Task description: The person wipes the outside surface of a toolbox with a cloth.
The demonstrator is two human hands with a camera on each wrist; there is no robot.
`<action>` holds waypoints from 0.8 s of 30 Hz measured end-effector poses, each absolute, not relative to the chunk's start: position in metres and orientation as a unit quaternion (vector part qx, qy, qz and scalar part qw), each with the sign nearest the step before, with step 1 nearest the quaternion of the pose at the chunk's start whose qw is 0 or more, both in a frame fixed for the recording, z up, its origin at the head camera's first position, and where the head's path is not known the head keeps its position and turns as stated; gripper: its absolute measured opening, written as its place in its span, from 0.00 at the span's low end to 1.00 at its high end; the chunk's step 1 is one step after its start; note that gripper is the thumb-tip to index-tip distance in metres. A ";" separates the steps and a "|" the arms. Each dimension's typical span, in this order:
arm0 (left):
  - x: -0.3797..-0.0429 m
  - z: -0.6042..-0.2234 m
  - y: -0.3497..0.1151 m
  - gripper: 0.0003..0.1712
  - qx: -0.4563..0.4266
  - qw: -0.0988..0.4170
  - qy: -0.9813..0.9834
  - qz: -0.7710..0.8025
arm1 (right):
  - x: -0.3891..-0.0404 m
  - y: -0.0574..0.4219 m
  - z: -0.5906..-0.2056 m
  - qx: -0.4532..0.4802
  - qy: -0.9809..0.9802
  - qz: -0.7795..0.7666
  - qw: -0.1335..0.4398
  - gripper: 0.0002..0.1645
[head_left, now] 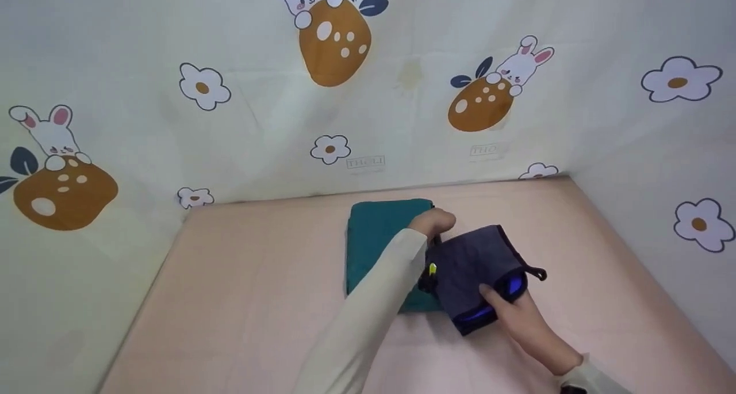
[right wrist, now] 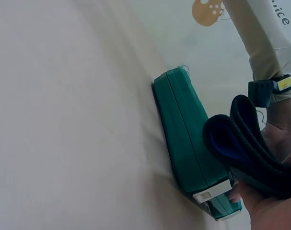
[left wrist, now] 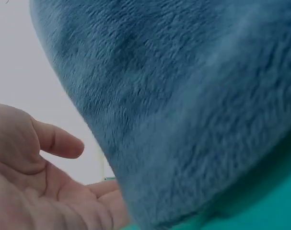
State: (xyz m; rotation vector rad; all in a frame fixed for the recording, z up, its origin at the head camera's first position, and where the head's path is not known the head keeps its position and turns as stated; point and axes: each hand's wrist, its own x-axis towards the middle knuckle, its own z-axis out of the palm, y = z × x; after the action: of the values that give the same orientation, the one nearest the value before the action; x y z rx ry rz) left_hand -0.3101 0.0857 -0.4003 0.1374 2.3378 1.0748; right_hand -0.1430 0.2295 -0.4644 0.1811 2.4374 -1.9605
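Note:
A folded dark grey-blue plush towel with black edging and a hanging loop is held up over the right side of a green case. My right hand grips its near edge, thumb on top and fingers underneath. At the towel's far left corner is my left hand. In the left wrist view that hand lies palm-up, thumb apart from the plush cloth, fingertips partly hidden behind its edge. The right wrist view shows the towel's folded layers and the case's white latch.
The case lies on a pale pink table surface. A cloth backdrop printed with rabbits, orange fruits and flowers rises behind and on both sides. A black band with a yellow label sits on the left wrist.

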 end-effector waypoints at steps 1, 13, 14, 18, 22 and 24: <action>-0.310 -0.400 0.085 0.28 0.044 0.286 0.864 0.412 | -0.143 0.231 -0.464 0.059 0.779 -0.624 0.006 0.46; -0.300 -0.409 0.086 0.28 0.003 0.263 0.819 0.510 | -0.141 0.234 -0.465 0.053 0.780 -0.624 0.018 0.47; -0.299 -0.409 0.085 0.28 0.002 0.260 0.816 0.516 | -0.140 0.234 -0.465 0.052 0.780 -0.623 0.019 0.48; -0.295 -0.407 0.077 0.28 0.004 0.254 0.791 0.557 | -0.139 0.234 -0.461 0.053 0.767 -0.639 0.018 0.47; -0.289 -0.392 0.061 0.11 0.018 0.243 0.752 0.613 | -0.138 0.236 -0.453 0.061 0.754 -0.654 0.012 0.47; -0.285 -0.379 0.053 0.12 0.013 0.239 0.740 0.628 | -0.137 0.237 -0.447 0.068 0.751 -0.656 0.010 0.48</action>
State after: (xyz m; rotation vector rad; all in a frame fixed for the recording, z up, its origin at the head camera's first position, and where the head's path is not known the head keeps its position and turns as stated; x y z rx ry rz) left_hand -0.2854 0.0528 -0.3785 0.0343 2.0279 1.7208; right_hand -0.1370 0.2366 -0.4474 0.2121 2.3456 -2.0494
